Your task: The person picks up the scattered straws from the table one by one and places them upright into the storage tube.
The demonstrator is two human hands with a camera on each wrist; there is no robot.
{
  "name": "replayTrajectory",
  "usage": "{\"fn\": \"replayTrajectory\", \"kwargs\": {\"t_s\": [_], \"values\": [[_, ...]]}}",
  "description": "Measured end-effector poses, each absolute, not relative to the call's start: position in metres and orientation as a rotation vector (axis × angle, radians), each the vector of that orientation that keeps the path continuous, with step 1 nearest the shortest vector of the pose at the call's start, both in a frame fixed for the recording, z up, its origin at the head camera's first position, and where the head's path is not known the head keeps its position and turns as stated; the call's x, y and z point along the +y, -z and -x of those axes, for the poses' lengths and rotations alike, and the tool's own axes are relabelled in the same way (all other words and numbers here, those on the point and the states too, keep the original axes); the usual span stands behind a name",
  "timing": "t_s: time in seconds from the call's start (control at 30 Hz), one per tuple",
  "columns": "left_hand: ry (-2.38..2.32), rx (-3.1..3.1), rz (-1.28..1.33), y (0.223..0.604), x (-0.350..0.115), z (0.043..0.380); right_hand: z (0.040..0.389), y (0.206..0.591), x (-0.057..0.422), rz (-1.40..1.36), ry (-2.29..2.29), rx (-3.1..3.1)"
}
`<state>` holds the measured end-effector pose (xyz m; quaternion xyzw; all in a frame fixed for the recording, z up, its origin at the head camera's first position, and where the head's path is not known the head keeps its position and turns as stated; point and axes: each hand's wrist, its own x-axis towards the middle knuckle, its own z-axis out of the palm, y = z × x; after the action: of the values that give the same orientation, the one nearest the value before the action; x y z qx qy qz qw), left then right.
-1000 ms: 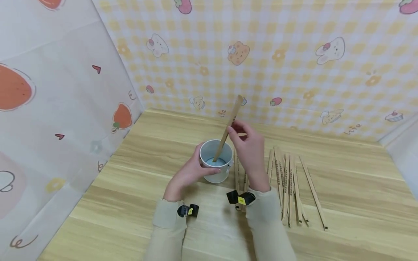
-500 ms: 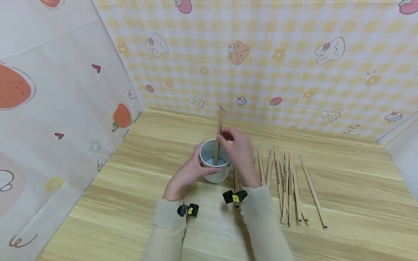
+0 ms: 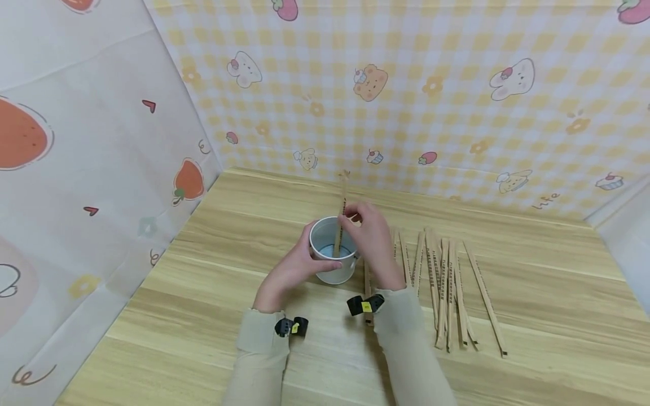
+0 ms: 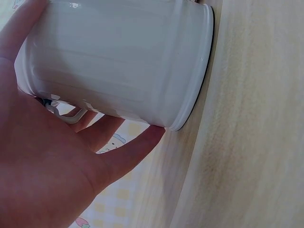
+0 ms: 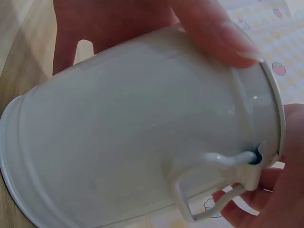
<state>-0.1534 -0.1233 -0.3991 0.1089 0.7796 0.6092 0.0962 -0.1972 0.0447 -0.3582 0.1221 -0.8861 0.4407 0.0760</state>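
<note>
A white metal bucket (image 3: 335,276) stands on the table, its mouth tipped slightly toward me in the head view. My left hand (image 3: 291,270) grips it from the left, thumb across the front below the rim and fingers around the far side. Between thumb and fingertips, my right hand (image 3: 373,239) pinches a slim paper-wrapped straw (image 3: 344,192) with dark print. The straw is nearly upright, its lower end inside the bucket. In the right wrist view a small loop handle (image 5: 180,199) hangs from the bucket's side, close to my right fingers.
Several similar wrapped straws (image 3: 443,293) lie loosely side by side on the wooden table (image 3: 203,293) to the right. One lone straw (image 3: 486,299) lies at their right end. Another straw (image 3: 368,287) lies beside the bucket, partly under my right arm. A patterned cloth (image 3: 406,113) hangs behind.
My right hand has moved left and a little nearer me, bringing the straw from a rightward slant to nearly upright and slightly lower. My left hand and the bucket have stayed put.
</note>
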Motion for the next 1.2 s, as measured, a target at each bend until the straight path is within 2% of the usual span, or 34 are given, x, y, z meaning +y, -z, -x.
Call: {"fn": "replayTrajectory", "kwargs": {"t_s": [0.2,0.4,0.5,0.93,1.2], "values": [[-1.801,2.269,-0.344,0.379,-0.122,0.147,0.193,0.350,0.059,-0.321,-1.376,-2.675],[-1.837,2.259,-0.369,0.385,-0.119,0.149,0.186,0.342,0.097,-0.236,-1.346,-2.659],[-1.839,2.230,-0.345,0.374,-0.119,0.145,0.181,0.342,0.120,-0.203,-1.305,-2.645],[-1.841,2.216,-0.358,0.373,-0.121,0.144,0.174,0.354,0.202,0.099,-1.183,-2.833],[-1.845,2.213,-0.350,0.374,-0.122,0.144,0.174,0.373,0.232,0.253,-1.091,-2.979]]}}
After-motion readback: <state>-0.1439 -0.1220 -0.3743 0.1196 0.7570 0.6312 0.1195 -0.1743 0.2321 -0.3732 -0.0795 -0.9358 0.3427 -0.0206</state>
